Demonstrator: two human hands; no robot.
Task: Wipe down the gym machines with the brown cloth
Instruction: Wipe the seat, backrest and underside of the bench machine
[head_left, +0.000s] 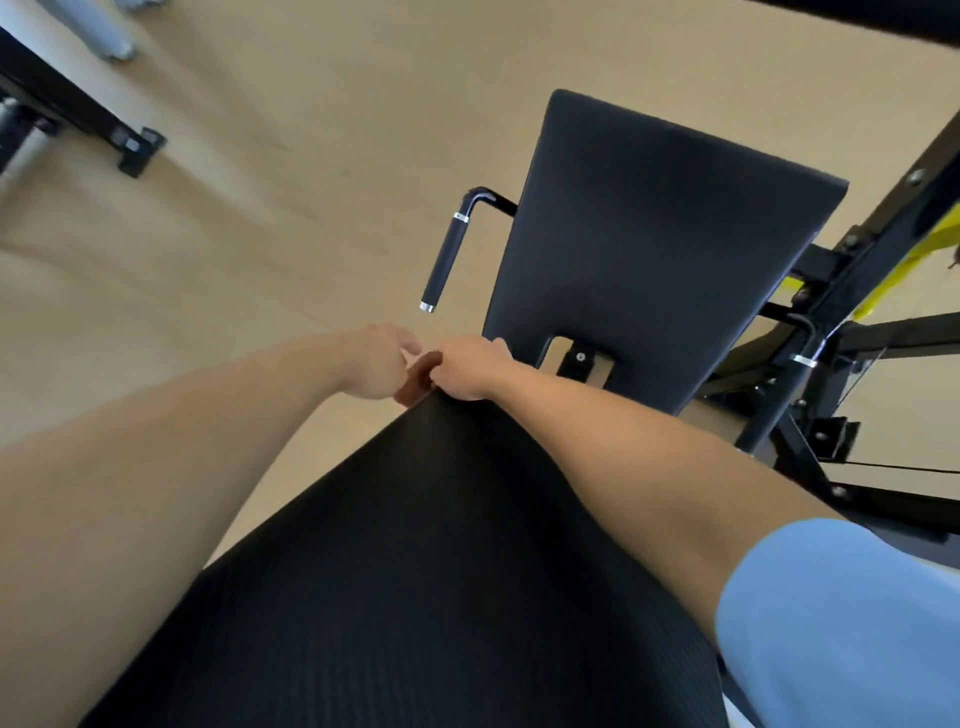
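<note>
Head view: both hands, left hand (376, 364); right hand (470, 366), pinching brown cloth (415, 382) at ribbed pad (415, 545) tip.

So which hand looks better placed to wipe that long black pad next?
Probably the right hand. It rests on the far end of the black pad and seems to pinch the brown cloth. The left hand is beside the pad, over the floor, touching the cloth.
</note>
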